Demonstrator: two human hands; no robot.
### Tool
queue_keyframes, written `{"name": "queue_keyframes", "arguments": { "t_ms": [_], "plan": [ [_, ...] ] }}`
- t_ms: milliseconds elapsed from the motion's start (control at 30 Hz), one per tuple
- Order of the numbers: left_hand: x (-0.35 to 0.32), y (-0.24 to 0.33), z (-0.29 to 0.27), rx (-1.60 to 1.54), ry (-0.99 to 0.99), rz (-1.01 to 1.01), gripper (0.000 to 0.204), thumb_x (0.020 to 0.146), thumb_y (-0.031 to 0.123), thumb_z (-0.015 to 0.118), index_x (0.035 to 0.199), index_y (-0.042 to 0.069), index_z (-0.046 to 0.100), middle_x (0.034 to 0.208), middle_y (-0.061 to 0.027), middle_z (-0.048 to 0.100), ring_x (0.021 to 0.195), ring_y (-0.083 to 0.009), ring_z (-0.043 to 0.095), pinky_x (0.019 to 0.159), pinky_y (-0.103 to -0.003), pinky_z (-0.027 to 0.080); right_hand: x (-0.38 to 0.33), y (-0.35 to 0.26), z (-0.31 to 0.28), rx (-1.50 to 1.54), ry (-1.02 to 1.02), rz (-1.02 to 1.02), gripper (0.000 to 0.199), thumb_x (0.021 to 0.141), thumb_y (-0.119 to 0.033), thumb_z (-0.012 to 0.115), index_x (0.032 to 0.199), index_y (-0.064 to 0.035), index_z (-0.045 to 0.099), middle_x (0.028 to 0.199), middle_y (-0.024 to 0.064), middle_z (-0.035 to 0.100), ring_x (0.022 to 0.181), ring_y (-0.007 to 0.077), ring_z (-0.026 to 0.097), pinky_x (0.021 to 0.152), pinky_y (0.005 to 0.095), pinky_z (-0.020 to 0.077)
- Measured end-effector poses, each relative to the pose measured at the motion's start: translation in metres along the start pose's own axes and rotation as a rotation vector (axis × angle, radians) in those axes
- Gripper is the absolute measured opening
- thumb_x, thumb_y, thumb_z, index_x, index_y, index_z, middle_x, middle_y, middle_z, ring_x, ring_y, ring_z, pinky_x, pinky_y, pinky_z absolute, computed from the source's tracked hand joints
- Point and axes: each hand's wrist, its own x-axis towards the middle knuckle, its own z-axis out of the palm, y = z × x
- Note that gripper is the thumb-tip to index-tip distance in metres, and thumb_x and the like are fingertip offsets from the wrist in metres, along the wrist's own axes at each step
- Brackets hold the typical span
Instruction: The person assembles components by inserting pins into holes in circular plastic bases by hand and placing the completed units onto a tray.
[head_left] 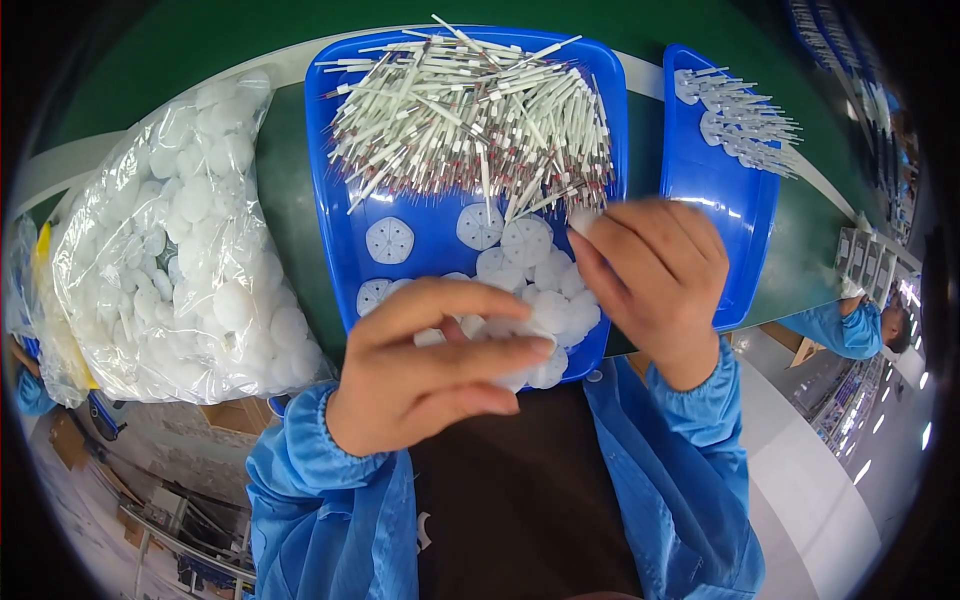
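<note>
A blue tray [345,255] lies in front of me, with a big heap of thin white sticks [470,120] at its far end. Some sticks show dark and reddish ends. Nearer me in the tray are round white plastic discs [390,241], several with small holes. Over the near discs, my left hand [420,365] curves its fingers around a pale disc [487,328], partly hidden by them. My right hand [655,275] is closed in a pinch by the tray's right side. A small white piece shows at its fingertips; its kind is unclear.
A second blue tray [700,230] on the right holds discs with sticks standing in them [745,125]. To the left, a clear plastic bag [180,250] is full of white discs. The table [285,190] is green. A co-worker's blue sleeve [835,330] shows at far right.
</note>
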Motion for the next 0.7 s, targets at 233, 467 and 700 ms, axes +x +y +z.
{"name": "queue_keyframes", "arguments": {
  "t_ms": [233, 467, 700],
  "plan": [
    [-0.002, -0.007, -0.002, -0.2, 0.299, -0.152, 0.025, 0.102, 0.015, 0.069, 0.117, -0.002, 0.079, 0.111, -0.0163, 0.075, 0.094, -0.0223, 0.069, 0.077, -0.031, 0.054, 0.022, 0.01, 0.005, -0.312, -0.05, -0.338, 0.027, 0.067, -0.007, 0.078, 0.094, -0.0102, 0.075, 0.094, 0.0018, 0.067, 0.083, 0.0236, 0.065, 0.076, 0.0395, 0.0528],
    [0.005, 0.001, 0.003, -0.252, 0.25, -0.27, 0.044, 0.095, -0.003, 0.058, 0.136, 0.003, 0.072, 0.135, -0.0154, 0.059, 0.097, -0.0161, 0.064, 0.077, -0.025, 0.052, -0.01, -0.016, 0.012, 0.803, 0.157, 0.043, 0.023, 0.08, 0.003, 0.082, 0.101, -0.0048, 0.075, 0.093, 0.0102, 0.077, 0.077, 0.0236, 0.072, 0.073, 0.035, 0.0543],
    [0.006, 0.004, 0.014, -0.259, 0.268, -0.276, 0.048, 0.092, -0.012, 0.06, 0.137, 0.003, 0.069, 0.122, -0.0113, 0.063, 0.103, -0.0159, 0.066, 0.079, -0.025, 0.058, -0.023, -0.018, 0.02, 0.445, 0.115, 0.073, 0.031, 0.073, 0.0, 0.092, 0.101, -0.0056, 0.081, 0.077, 0.0034, 0.074, 0.063, 0.0189, 0.066, 0.063, 0.0318, 0.0506]
  ]
}}
